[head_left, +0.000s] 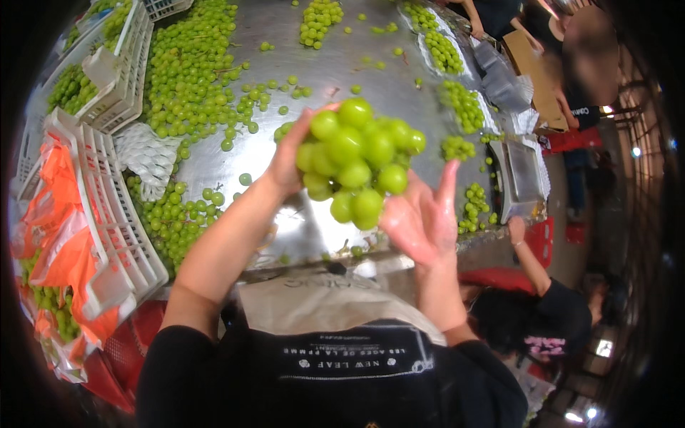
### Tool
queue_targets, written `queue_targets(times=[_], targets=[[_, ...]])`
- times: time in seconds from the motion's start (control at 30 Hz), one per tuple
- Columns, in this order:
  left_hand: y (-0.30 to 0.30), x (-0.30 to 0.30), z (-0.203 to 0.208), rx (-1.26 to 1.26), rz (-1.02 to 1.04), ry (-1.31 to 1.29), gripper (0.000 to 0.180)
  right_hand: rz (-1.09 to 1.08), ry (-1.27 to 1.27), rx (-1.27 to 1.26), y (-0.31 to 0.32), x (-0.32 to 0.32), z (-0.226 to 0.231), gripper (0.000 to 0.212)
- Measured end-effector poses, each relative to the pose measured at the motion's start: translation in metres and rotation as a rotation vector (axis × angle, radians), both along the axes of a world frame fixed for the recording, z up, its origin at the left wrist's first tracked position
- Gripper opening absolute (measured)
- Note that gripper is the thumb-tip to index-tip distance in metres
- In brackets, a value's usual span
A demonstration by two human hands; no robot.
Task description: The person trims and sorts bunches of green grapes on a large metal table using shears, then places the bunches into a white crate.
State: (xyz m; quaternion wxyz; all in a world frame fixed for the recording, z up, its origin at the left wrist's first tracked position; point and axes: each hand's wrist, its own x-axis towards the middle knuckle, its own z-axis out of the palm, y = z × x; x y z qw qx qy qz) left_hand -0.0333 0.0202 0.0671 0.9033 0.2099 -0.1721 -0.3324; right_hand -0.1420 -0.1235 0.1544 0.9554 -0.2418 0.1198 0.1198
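A bunch of green grapes (357,157) is held up over the metal table (278,50), close to me. My left hand (291,153) is closed round the left side of the bunch, its fingers partly hidden behind the grapes. At the bunch's lower right, my right hand (428,221) is turned palm up, thumb stretched out and wet-looking. Its other fingers pass behind the grapes, and whether they touch the bunch is hidden. Loose green grapes (257,96) lie scattered on the metal beyond my left hand.
A large heap of grapes (189,71) covers the table's left. White plastic crates (114,207) stand at the left edge, beside white foam netting (148,153). Several grape bunches (460,103) line the right, near a scale (521,175). A co-worker's hand (516,230) rests near the scale.
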Motion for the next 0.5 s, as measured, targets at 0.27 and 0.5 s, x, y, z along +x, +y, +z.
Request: queue_targets(times=[0.27,0.5], targets=[[-0.005,-0.013,-0.012,-0.182,0.084,0.386,0.046,0.073,-0.118,-0.217,-0.014,-0.007,0.003,0.062],[-0.004,-0.018,-0.030,-0.335,-0.029,0.531,0.051,0.134,-0.191,-1.117,-0.049,0.016,-0.007,0.060]])
